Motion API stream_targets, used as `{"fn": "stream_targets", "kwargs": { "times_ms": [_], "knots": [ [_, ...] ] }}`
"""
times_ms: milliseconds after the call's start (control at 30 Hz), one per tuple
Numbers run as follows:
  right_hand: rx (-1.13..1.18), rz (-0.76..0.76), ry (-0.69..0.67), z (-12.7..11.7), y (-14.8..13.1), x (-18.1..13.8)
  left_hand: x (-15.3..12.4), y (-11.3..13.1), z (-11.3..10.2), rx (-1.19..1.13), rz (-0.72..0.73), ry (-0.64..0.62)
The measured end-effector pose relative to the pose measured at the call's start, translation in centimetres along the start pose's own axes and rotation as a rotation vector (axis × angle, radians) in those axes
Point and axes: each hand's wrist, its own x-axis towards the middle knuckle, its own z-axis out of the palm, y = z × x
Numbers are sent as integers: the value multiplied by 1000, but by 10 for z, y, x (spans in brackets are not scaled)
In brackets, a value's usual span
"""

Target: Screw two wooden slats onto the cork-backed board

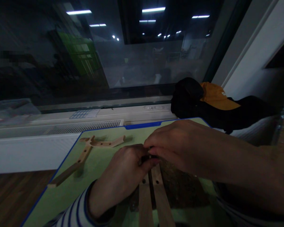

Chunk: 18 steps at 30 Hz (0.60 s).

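Note:
Two pale wooden strips with drilled holes, a left strip point(145, 201) and a right strip point(162, 201), run side by side away from me over a dark brown board point(186, 186). My left hand point(126, 167) is closed around the far end of the left strip, its thumb reaching across toward the right one. Close against it, my right hand point(172, 142) is closed in a pinch over the same far ends. Whatever sits between its fingertips is too small and dark to make out. The fingers hide the ends of both strips.
Angled wooden pieces with holes point(85, 151) lie joined on the left of the green, blue-edged table point(106, 157). Behind stand a white radiator point(38, 151) and a windowsill with a gridded paper point(84, 113). An orange cap point(217, 96) rests on black clothing point(251, 110) at right.

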Motion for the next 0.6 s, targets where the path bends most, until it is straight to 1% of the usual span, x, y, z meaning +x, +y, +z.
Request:
{"fn": "stream_targets", "kwargs": {
  "times_ms": [133,267,333,467,600],
  "knots": [
    [-61,44,16,1,-1,0,-1,2,-3,-10,29,-69],
    [-81,48,22,2,-1,-1,-3,4,-3,26,5,-77],
    [-79,41,23,2,-1,-2,-3,3,-2,48,-13,-50],
    [-69,18,22,3,-1,-3,-2,1,0,71,-46,42],
    [-31,13,35,1,-4,-1,-1,2,1,64,-57,69]
  ]
}}
